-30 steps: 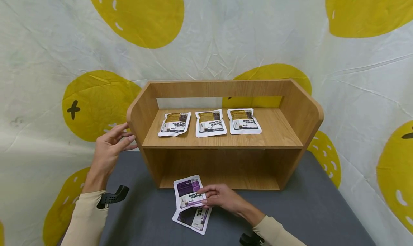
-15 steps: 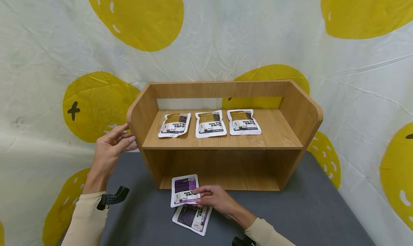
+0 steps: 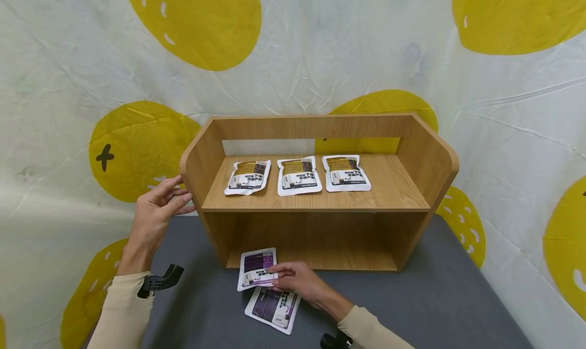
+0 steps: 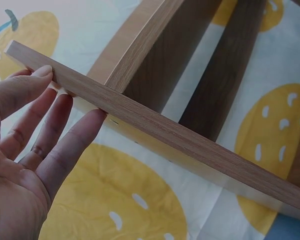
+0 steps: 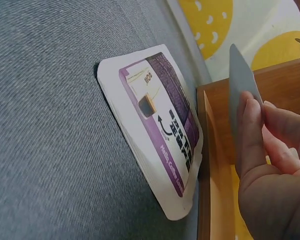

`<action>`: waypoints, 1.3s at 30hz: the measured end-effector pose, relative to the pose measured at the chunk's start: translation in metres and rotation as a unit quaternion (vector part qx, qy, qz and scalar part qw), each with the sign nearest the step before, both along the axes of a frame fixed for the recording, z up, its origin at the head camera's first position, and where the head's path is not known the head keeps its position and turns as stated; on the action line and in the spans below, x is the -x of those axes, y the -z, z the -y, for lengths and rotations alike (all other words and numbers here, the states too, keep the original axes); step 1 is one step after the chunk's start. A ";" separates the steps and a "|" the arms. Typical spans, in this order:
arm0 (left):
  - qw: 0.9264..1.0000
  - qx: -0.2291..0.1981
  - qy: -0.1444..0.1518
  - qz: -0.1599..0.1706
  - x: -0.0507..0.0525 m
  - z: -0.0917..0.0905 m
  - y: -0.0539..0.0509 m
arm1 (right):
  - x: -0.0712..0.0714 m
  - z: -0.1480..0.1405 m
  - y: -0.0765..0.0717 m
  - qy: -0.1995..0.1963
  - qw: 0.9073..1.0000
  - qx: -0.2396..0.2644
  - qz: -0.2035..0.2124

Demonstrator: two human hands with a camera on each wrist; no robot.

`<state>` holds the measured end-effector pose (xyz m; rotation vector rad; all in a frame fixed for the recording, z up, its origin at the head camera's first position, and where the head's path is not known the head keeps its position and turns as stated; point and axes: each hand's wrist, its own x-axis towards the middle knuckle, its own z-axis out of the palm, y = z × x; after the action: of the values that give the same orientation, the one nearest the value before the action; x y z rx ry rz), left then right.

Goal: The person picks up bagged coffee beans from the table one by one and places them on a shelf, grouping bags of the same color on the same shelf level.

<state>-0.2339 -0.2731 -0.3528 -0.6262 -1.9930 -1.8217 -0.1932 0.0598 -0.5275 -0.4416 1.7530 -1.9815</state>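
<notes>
My right hand [image 3: 304, 285] pinches a flat white-and-purple coffee pouch [image 3: 255, 267] by its right edge, at the lower front of the wooden shelf unit [image 3: 316, 201]. In the right wrist view the held pouch [image 5: 238, 75] shows its pale back, with thumb and fingers on either side. Below it a second purple-labelled pouch [image 3: 274, 309] lies on the grey tabletop. My left hand [image 3: 157, 206] touches the unit's left side panel; in the left wrist view its fingertips rest on the outer face and the thumb [image 4: 42, 71] on the front edge.
On the upper shelf lie three white pouches with brown-and-gold labels: a left one [image 3: 248, 177], a middle one [image 3: 299, 176] and a right one [image 3: 346, 173]. A grey cloth [image 3: 439, 298] covers the table. Behind hangs a pale sheet [image 3: 357, 38] with yellow shapes.
My right hand has moved a little to the left with the held pouch, uncovering more of the pouch beneath. The left hand stays at the side panel.
</notes>
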 end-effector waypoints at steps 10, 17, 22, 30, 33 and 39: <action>1.000 0.004 -0.003 0.000 -0.001 -0.001 0.000 | 0.002 0.012 0.002 0.029 0.998 0.024 0.045; 1.000 -0.001 0.001 0.000 0.000 -0.001 -0.001 | 0.000 0.014 0.002 0.040 0.997 0.009 0.068; 1.000 -0.003 0.001 0.002 0.000 0.000 0.000 | -0.001 0.014 0.006 0.044 0.996 0.008 0.071; 1.000 -0.010 0.016 -0.003 0.001 0.001 0.001 | 0.000 0.017 0.008 0.035 0.996 0.016 0.085; 1.000 -0.010 0.017 -0.003 0.001 0.001 0.001 | 0.000 0.019 0.006 0.036 0.995 0.022 0.092; 1.000 -0.010 0.017 -0.005 0.001 0.001 0.001 | 0.001 0.022 0.006 0.042 0.994 0.028 0.099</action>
<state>-0.2351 -0.2737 -0.3539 -0.6674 -1.9669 -1.8519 -0.1940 0.0375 -0.5334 -0.1827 1.6210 -2.0594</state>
